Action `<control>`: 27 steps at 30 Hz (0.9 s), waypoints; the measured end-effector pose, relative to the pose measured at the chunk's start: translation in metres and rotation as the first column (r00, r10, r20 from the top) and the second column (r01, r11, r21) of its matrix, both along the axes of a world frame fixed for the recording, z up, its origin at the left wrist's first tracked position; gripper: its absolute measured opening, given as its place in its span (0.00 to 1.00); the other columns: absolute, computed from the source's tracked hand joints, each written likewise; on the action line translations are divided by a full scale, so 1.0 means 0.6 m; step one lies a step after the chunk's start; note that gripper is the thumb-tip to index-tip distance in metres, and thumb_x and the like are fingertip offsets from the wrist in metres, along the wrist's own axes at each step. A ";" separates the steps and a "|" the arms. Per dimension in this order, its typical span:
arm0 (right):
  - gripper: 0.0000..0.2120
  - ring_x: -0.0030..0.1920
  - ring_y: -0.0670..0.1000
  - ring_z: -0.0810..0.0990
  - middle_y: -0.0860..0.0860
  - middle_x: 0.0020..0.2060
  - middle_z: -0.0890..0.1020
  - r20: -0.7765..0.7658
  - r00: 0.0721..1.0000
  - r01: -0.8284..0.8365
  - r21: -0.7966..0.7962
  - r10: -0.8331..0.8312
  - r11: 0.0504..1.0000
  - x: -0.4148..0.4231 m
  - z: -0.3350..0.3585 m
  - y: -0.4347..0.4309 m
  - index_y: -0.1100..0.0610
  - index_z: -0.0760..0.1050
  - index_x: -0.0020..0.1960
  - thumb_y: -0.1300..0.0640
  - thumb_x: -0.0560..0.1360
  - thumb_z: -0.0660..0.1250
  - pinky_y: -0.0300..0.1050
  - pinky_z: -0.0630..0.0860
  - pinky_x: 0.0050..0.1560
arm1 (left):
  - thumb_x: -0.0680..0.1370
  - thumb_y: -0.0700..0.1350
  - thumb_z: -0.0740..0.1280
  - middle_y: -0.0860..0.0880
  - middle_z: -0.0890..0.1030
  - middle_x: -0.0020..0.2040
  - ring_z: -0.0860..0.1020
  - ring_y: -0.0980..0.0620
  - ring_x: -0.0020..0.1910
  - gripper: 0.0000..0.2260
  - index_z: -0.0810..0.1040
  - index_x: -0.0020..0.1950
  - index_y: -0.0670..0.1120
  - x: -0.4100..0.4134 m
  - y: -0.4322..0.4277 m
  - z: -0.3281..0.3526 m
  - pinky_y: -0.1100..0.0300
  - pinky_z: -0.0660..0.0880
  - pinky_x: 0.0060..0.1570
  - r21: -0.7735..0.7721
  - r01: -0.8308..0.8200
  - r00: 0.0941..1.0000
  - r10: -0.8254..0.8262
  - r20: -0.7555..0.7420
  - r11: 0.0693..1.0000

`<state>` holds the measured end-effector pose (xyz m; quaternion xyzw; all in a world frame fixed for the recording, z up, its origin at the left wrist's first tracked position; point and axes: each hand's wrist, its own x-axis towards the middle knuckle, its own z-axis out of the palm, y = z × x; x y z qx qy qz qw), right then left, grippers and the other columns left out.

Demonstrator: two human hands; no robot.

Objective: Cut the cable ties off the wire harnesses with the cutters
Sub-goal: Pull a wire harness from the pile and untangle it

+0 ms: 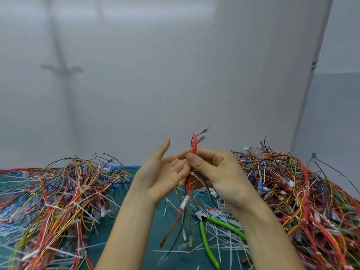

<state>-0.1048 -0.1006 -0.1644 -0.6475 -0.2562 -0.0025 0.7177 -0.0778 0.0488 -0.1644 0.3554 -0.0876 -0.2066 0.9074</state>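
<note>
My right hand (216,172) pinches a thin harness of red, yellow and black wires (191,168) and holds it upright above the table, clear terminals at both ends. A white cable tie (197,178) wraps the bundle just below my thumb. My left hand (161,172) is beside it, palm up, fingers spread and straight, fingertips touching the bundle. The green-handled cutters (206,236) lie on the green mat below my right forearm, handles apart, held by neither hand.
A big heap of tied harnesses (64,195) covers the left of the green mat (124,217). Another tangled heap (303,195) fills the right. Several cut white ties (224,242) litter the mat around the cutters. A grey wall stands close behind.
</note>
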 end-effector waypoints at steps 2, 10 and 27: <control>0.10 0.34 0.53 0.85 0.57 0.36 0.84 -0.006 0.999 -0.040 -0.010 0.040 0.999 -0.001 -0.001 0.000 0.58 0.84 0.50 0.55 0.76 0.67 0.42 0.82 0.35 | 0.75 0.52 0.63 0.37 0.81 0.40 0.79 0.45 0.23 0.25 0.74 0.60 0.31 -0.001 0.000 0.000 0.57 0.75 0.19 -0.118 0.057 0.996 -0.065 -0.061 0.991; 0.07 0.38 0.54 0.84 0.56 0.37 0.85 -0.059 0.995 -0.090 -0.189 0.080 0.978 0.004 -0.011 -0.006 0.58 0.84 0.48 0.58 0.78 0.68 0.48 0.82 0.44 | 0.72 0.52 0.67 0.50 0.79 0.57 0.76 0.58 0.46 0.20 0.81 0.57 0.38 0.013 0.005 -0.013 0.64 0.75 0.43 -0.254 0.010 0.993 -0.039 -0.108 0.967; 0.06 0.39 0.44 0.81 0.52 0.42 0.87 -0.117 0.993 -0.059 -0.555 -0.008 0.830 0.017 -0.032 -0.011 0.54 0.85 0.51 0.54 0.76 0.71 0.38 0.76 0.40 | 0.84 0.43 0.57 0.45 0.86 0.49 0.85 0.55 0.35 0.09 0.71 0.62 0.42 0.021 0.037 -0.016 0.64 0.78 0.29 -0.157 -0.412 0.911 0.405 -0.076 0.897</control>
